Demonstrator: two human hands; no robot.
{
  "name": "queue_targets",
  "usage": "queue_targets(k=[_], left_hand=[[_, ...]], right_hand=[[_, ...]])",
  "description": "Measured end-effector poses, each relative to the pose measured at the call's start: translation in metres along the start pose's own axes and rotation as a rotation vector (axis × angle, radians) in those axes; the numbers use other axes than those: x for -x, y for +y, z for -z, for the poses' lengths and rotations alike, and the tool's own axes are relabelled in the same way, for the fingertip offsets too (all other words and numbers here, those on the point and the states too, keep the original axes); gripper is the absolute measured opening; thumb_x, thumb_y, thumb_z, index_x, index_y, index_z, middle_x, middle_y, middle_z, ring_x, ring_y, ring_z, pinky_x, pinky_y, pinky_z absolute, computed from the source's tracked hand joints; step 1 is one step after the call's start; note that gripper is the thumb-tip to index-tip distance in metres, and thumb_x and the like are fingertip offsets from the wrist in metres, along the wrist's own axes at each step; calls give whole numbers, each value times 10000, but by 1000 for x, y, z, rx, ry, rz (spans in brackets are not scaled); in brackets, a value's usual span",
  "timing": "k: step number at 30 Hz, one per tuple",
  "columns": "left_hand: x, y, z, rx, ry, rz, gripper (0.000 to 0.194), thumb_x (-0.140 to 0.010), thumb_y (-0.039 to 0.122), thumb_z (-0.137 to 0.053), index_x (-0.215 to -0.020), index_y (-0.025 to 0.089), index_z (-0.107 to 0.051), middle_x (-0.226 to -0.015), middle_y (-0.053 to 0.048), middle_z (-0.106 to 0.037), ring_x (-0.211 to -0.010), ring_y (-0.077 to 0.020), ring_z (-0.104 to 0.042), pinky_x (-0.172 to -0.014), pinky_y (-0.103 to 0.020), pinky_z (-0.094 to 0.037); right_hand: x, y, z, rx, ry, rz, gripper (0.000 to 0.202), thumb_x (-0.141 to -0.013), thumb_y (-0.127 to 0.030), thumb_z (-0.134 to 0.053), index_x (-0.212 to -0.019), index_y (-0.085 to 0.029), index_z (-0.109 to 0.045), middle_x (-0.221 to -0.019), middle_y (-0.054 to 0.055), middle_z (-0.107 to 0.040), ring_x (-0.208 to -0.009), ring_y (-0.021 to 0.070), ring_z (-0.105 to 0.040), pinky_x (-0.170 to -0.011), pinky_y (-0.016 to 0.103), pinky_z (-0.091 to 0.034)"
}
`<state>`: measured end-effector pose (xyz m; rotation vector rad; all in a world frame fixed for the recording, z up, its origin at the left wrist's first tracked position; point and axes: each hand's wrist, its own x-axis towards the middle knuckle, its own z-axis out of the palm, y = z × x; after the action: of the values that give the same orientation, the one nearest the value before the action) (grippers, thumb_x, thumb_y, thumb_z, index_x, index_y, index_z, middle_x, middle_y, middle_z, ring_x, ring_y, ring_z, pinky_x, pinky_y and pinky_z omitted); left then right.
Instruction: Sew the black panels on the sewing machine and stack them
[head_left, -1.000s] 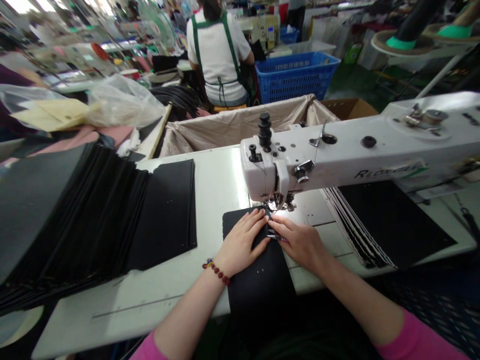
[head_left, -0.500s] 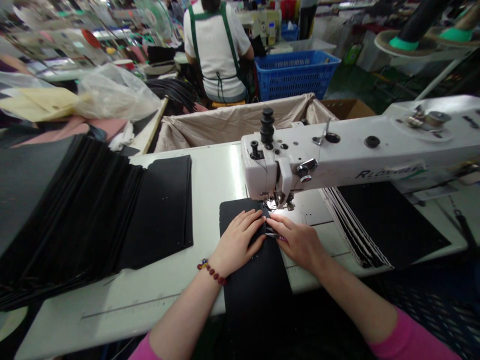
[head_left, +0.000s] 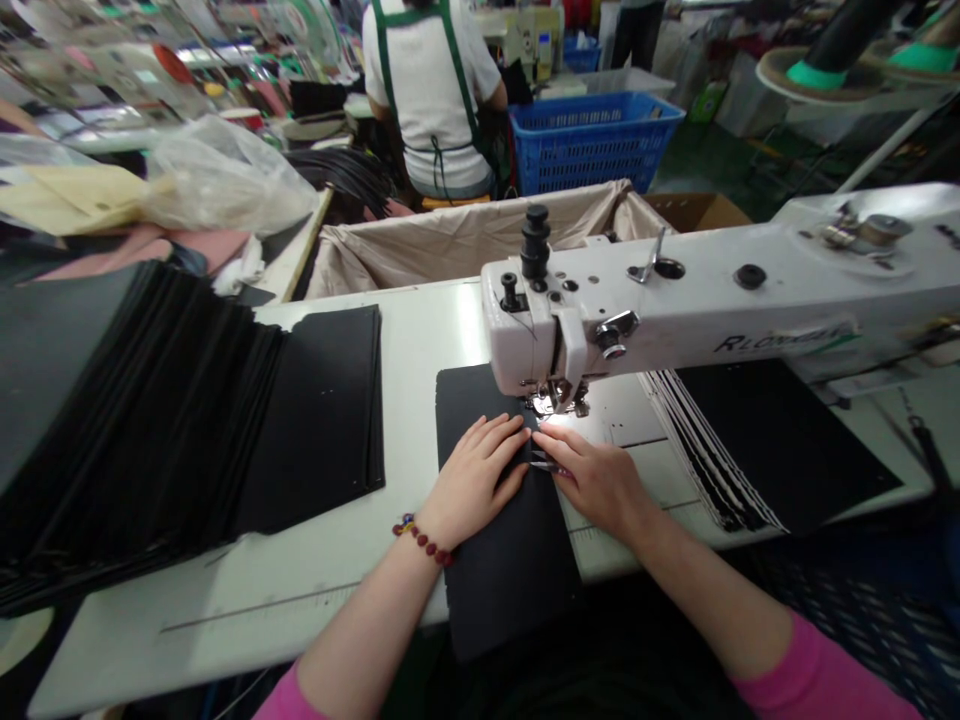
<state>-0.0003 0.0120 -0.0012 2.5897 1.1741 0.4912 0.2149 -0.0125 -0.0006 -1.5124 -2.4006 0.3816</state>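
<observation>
A black leather-like panel point(head_left: 510, 570) lies under the sewing machine's presser foot point(head_left: 551, 402), its near end hanging over the table edge. My left hand point(head_left: 480, 470) rests flat on the panel with its fingers stretched forward, just short of the foot. Across from it, my right hand point(head_left: 592, 475) presses its fingertips at the panel's right edge. Small thread snips point(head_left: 546, 463) are tucked in that right hand, the blades pointing left toward my left thumb; the handle is mostly hidden by the fingers.
The white sewing machine point(head_left: 675, 300) reaches in from the right. Stacks of black panels lie left point(head_left: 315, 400) and right point(head_left: 772, 440). Behind the table stands a cloth-lined bin point(head_left: 405, 250), then a blue crate point(head_left: 592, 150) and a seated person point(head_left: 431, 100).
The black panel has moved forward past the presser foot, and more of its far end lies beyond my hands. Both hands stay nearly in place, the snips still in the right.
</observation>
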Motion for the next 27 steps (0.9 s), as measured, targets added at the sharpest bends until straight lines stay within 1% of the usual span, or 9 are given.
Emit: queue_targets(k=[6, 15, 27], left_hand=[[0, 0, 1, -17, -18, 15, 401, -954, 283, -491, -1349, 218, -481, -1457, -70, -466, -1386, -237, -371, -1184, -489, -265], [0, -1, 0, 7, 14, 16, 376, -958, 250, -472, -1333, 240, -496, -1438, -66, -487, -1372, -236, -395, -1167, -503, -291], [0, -3, -2, -17, 12, 34, 363, -968, 243, -449, -1327, 227, -499, -1436, -58, -490, -1368, -229, -397, -1173, -489, -282]], right_hand=[[0, 0, 0, 9, 0, 1, 504, -904, -194, -496, -1401, -271, -452, -1452, 29, -481, -1151, 195, -593, -910, 323, -510], [0, -2, 1, 20, -12, -15, 479, -911, -213, -496, -1385, -272, -476, -1452, 36, -481, -1128, 201, -607, -885, 327, -521], [1, -1, 1, 7, -13, -8, 508, -890, -179, -503, -1389, -268, -469, -1463, 23, -468, -1149, 206, -593, -899, 332, -514]])
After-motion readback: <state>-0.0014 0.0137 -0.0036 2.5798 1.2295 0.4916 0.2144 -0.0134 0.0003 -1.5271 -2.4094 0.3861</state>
